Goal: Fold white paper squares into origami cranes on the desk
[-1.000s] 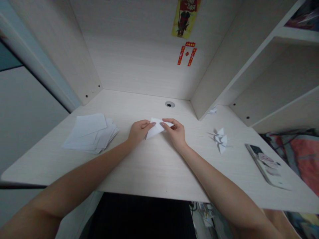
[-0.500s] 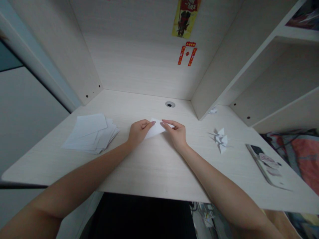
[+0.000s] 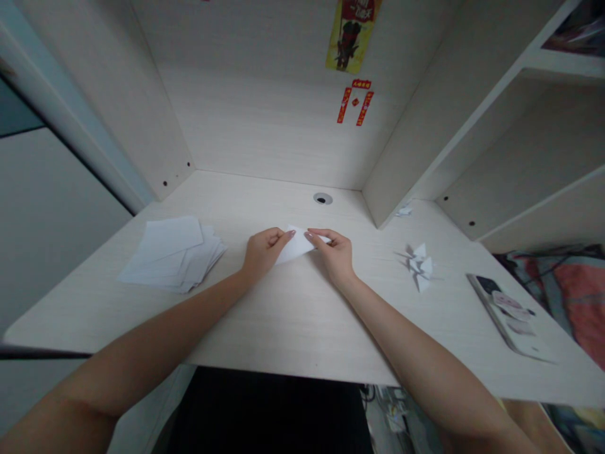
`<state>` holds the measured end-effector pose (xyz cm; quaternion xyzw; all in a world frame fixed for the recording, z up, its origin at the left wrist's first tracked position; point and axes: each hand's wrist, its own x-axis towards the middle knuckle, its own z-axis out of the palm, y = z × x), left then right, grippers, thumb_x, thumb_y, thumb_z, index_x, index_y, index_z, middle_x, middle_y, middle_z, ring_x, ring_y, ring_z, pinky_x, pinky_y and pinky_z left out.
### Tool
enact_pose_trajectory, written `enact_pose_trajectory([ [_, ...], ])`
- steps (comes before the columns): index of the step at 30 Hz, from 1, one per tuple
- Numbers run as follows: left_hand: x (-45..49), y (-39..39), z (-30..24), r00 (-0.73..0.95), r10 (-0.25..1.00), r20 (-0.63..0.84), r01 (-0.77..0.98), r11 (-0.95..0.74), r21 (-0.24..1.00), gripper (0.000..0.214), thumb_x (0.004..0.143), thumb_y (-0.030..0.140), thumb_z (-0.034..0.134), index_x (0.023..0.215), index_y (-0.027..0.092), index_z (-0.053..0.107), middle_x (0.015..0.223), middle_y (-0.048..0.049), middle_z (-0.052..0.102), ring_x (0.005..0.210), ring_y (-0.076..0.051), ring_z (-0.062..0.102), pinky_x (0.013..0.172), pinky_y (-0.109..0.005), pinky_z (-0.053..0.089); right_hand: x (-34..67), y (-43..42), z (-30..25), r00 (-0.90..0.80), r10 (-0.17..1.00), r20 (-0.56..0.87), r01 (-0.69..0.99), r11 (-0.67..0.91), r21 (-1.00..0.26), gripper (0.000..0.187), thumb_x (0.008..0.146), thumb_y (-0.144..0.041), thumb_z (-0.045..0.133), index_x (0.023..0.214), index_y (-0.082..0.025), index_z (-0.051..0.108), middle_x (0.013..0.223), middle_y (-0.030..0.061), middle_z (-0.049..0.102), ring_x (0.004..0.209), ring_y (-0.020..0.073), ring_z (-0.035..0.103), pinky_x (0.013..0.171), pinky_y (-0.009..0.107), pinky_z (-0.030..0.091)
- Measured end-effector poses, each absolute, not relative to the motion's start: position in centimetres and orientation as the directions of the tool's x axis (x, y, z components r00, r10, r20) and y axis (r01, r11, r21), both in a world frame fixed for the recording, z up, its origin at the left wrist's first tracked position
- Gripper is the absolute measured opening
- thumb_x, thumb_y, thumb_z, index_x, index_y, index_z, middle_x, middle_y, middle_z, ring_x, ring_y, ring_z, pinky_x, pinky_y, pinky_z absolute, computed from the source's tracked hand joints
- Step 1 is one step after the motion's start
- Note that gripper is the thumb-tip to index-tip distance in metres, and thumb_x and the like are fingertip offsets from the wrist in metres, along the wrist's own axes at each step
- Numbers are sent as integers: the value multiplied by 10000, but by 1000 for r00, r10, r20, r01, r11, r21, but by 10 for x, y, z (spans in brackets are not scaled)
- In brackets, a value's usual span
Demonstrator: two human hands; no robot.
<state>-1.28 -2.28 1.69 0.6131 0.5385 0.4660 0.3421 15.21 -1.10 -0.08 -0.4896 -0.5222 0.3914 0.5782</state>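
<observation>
Hardly anything has moved since a second ago: the left hand (image 3: 259, 253) and the right hand (image 3: 338, 257) keep nearly the same places, with the folded white paper (image 3: 293, 247) between them. That paper is over the middle of the desk (image 3: 283, 321), in front of the round cable hole (image 3: 322, 198). Each hand pinches it, the left at its left part and the right at its right part; the thumbs lie on top, pointing toward each other with a short gap between the tips, and the other fingers are curled or partly hidden behind. A pointed edge of the paper shows beneath the right thumb. To the left, well apart from the hands, lies a loose stack of white sheets (image 3: 172, 252), its edges fanned unevenly. On the right sits a cluster of small folded paper pieces (image 3: 420, 268) with sharp points, and beyond it a pale phone (image 3: 513, 318) lies flat near the desk's right edge. Red paper strips (image 3: 344, 105) and a yellow-and-red sticker (image 3: 352, 38) are on the back panel (image 3: 259, 126).
</observation>
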Motion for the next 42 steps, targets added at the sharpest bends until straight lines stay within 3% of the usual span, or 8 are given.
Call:
enact_pose_trajectory([
  [11, -12, -23, 17, -15, 970, 244, 349, -224, 910, 378, 768, 519, 556, 610, 176, 573, 496, 43, 484, 461, -87, 371, 457, -227, 225, 152, -13, 1, 74, 939, 337, 89, 330, -940, 276, 691, -384, 705, 911, -219, 733, 947, 59, 728, 853, 218, 663, 691, 307, 508],
  [17, -12, -24, 18, -31, 969, 246, 331, -223, 917, 357, 753, 501, 578, 607, 176, 595, 495, 35, 507, 474, -94, 395, 457, -228, 232, 153, -14, 0, 40, 925, 379, 165, 368, -915, 213, 730, -365, 675, 885, -235, 743, 920, 46, 735, 873, 222, 668, 822, 349, 496],
  [26, -13, -22, 17, -18, 966, 258, 378, -232, 896, 404, 765, 528, 558, 597, 161, 571, 492, 40, 470, 477, -83, 379, 462, -219, 237, 152, -15, 2, 39, 919, 392, 185, 379, -907, 188, 740, -351, 661, 849, -224, 746, 901, 39, 739, 862, 213, 673, 831, 338, 499],
  [32, -14, -19, 15, 97, 990, 102, 281, -126, 951, 406, 730, 550, 590, 761, 149, 644, 607, 3, 605, 515, -104, 486, 466, -207, 295, 153, -14, 1, 55, 916, 397, 182, 382, -906, 181, 742, -349, 662, 854, -234, 746, 898, 38, 739, 855, 212, 669, 806, 330, 492],
  [37, -15, -17, 11, 111, 993, 50, 270, -78, 960, 413, 708, 546, 611, 763, 141, 661, 615, -11, 614, 513, -114, 501, 449, -206, 291, 153, -14, 0, 46, 904, 425, 203, 408, -890, 180, 747, -354, 660, 854, -237, 746, 885, 41, 736, 828, 205, 660, 790, 330, 480],
  [42, -14, -18, 11, 93, 995, 36, 256, -58, 965, 403, 711, 544, 613, 732, 142, 646, 576, 7, 570, 484, -96, 462, 438, -201, 268, 152, -16, 2, 74, 927, 368, 149, 355, -923, 315, 715, -389, 680, 977, -217, 708, 843, 46, 718, 754, 177, 637, 682, 291, 474],
])
